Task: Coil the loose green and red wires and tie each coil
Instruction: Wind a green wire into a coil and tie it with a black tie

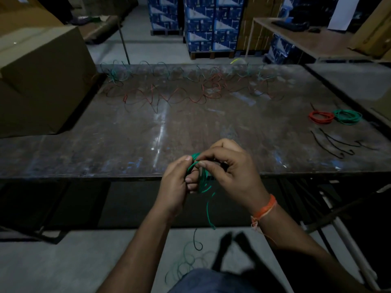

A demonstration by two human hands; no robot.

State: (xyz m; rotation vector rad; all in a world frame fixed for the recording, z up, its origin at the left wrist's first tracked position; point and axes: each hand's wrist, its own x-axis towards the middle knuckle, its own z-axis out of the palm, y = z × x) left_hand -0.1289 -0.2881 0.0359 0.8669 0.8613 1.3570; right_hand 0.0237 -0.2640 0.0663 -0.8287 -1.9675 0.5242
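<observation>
done: red coil (321, 117), green coil (348, 116) | now: both hands pinch green wire (201, 178) | left: loose wires (169, 87)

Both forearms reaching forward and converging near the middle, bare to the elbows. Left hand (176, 182) turning palm inward, thumb pressing on top, fingers (191, 180) curling round and gripping the green wire (203, 180). Right hand (234, 168) arching over from the right, back facing up, thumb and forefinger pinching the same wire close beside the left thumb. Right wrist wearing an orange thread band (265, 208).
</observation>
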